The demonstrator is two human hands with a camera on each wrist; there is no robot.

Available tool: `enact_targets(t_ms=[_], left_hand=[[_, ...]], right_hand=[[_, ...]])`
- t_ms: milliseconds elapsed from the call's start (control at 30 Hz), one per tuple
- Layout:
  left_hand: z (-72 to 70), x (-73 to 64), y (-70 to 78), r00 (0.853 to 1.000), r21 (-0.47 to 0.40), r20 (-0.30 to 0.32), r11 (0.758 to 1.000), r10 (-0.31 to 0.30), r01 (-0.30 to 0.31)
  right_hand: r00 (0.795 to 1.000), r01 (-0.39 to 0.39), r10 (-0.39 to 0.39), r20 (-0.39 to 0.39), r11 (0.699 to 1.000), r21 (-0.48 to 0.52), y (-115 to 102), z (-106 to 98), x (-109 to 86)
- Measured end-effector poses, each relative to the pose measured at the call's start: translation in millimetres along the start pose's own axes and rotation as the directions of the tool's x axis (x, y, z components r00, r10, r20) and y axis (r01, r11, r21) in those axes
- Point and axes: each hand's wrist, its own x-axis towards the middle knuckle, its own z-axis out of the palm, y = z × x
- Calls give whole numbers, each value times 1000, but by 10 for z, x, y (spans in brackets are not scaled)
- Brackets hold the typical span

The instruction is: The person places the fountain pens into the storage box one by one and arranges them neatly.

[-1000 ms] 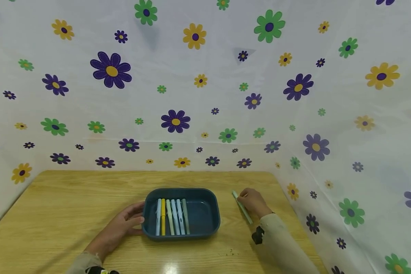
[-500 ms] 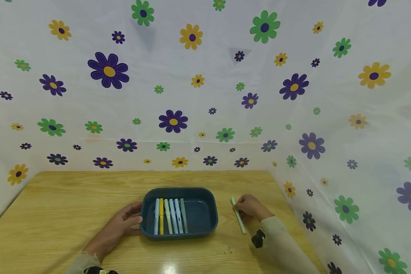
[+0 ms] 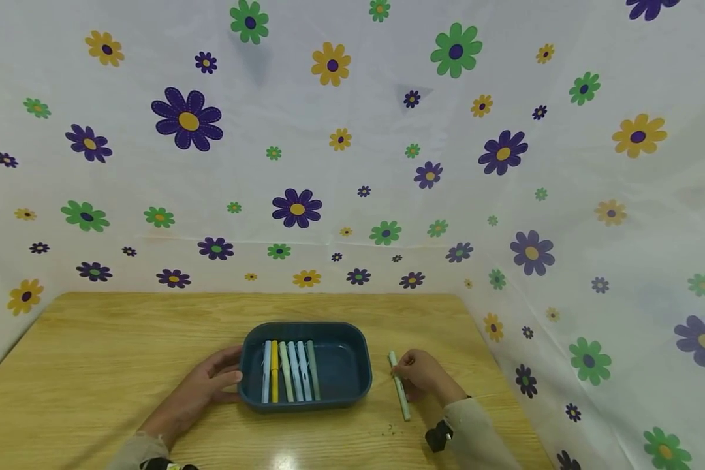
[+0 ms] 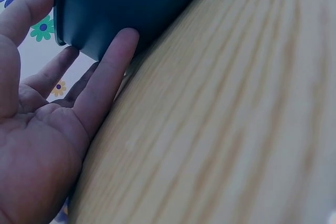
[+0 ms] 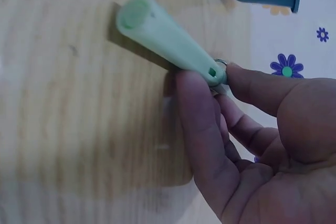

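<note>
A dark blue tray [image 3: 346, 369] stands on the wooden table and holds several capped pens, laid side by side in its left half. One is yellow [image 3: 275, 375]; the others are light blue, pale green and grey-green. My left hand [image 3: 208, 384] rests at the tray's left end, its fairly straight fingers touching the outer wall [image 4: 121, 3] in the left wrist view. To the right of the tray, my right hand [image 3: 423, 375] pinches a pale green pen [image 5: 168, 38] between thumb and fingers. That pen slants over the table, its lower end toward me.
Small dark specks [image 3: 390, 429] lie on the table [image 3: 141, 339] below the pale green pen. White sheeting [image 3: 376, 117] printed with flowers rises behind the table and along its right side.
My right hand has drawn the pale green pen toward me and slightly left, turning it more upright in the head view. The left hand and the tray keep their places.
</note>
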Motion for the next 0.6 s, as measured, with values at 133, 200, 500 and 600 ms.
enact_targets(t_ms=[133,200,500,600], left_hand=[[-8,2,-7,1000,-5,-1,1000,-2,2],[-10,2,-10,1000,-9,-2,1000,-4,4],[-8,6,-13,1000,-16,5,1000,-4,4],[-10,2,-14,1000,-15,7,1000,-3,3]], right_hand=[[999,13,-13,-37,1000,8,21,50,-19],[999,16,-14,-50,999,31,26,64,-20],[997,43,-49,-66,995,-86,-77,24,11],[999,35,-38,-28,992,-120,-184,-12,4]])
